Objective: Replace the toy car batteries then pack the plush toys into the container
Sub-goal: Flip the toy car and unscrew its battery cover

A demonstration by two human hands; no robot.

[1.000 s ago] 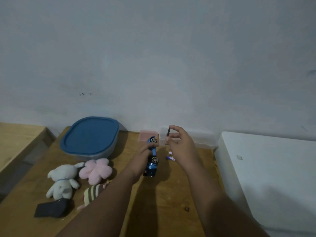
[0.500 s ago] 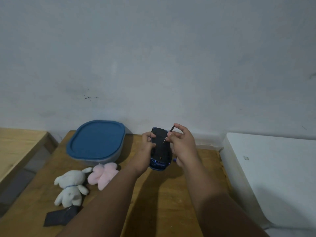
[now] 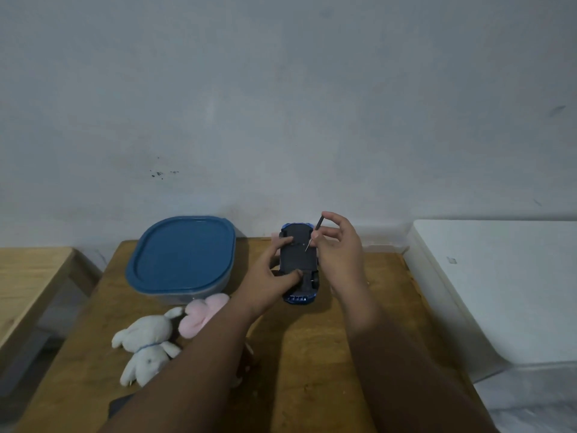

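Toy car (image 3: 299, 260) is being held belly-up above the surface (image 3: 312, 354), right of the lidded blue container (image 3: 182, 256). Left hand (image 3: 270, 276) is gripping its underside; right hand (image 3: 342, 251) is pinching a thin screwdriver (image 3: 313, 234) against it. White plush (image 3: 145, 345) and pink plush (image 3: 203, 312) are lying in front of the container.

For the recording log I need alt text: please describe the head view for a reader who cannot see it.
A person's left hand holds a blue toy car underside up above a wooden table while the right hand points a small screwdriver at it. A closed blue-lidded container, white plush bunny and pink plush sit to the left.
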